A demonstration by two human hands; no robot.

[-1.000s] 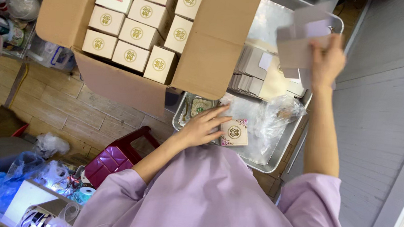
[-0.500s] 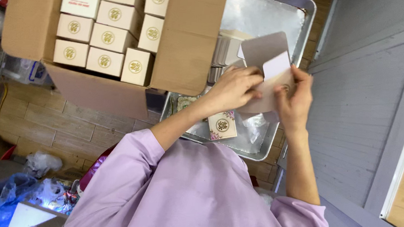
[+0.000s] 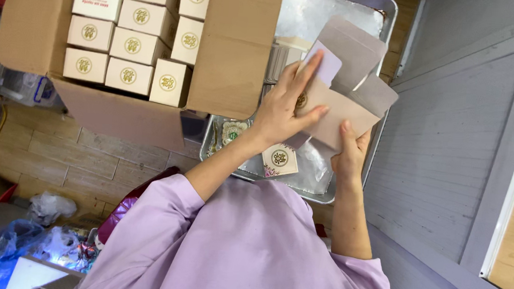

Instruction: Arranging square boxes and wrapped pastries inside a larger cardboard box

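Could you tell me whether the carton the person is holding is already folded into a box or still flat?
Still flat: the unfolded carton lies as a sheet between the left hand and right hand, flaps spread.

1 head-worn camera looks steeply down from close above the person's chest, over the metal tray (image 3: 366, 1) and cardboard box (image 3: 234, 51).
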